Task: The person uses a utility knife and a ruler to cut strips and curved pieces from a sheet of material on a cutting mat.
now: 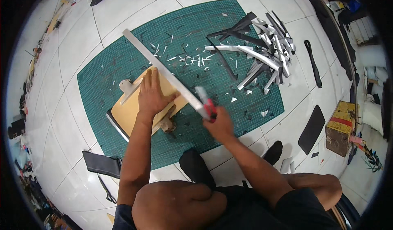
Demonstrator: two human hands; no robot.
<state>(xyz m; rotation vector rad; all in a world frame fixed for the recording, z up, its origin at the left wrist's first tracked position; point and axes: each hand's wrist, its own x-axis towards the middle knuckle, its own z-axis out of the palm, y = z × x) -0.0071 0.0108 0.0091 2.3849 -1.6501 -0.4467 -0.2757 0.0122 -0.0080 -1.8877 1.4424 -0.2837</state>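
My left hand [152, 97] lies flat with spread fingers on a tan clipboard [127, 117], its fingertips close to a long metal ruler [141, 47]. The ruler runs diagonally along the board's right edge. In my right hand [221, 125] is a red-handled utility knife [210, 109], slightly blurred, beside the ruler's near end. Its pale blade points up and away from me. Under the clipboard, a dark sheet with a white edge [117, 125] sticks out. A worn brown block [168, 123] sits by my left thumb. All rest on a green cutting mat [102, 70].
Black and white strip offcuts [272, 45] pile up at the mat's far right, with small scraps scattered mid-mat. On the tiled floor lie a black strap [313, 64], a dark panel [312, 129], a yellow box [342, 127], a black piece [100, 163] and scissors [107, 190].
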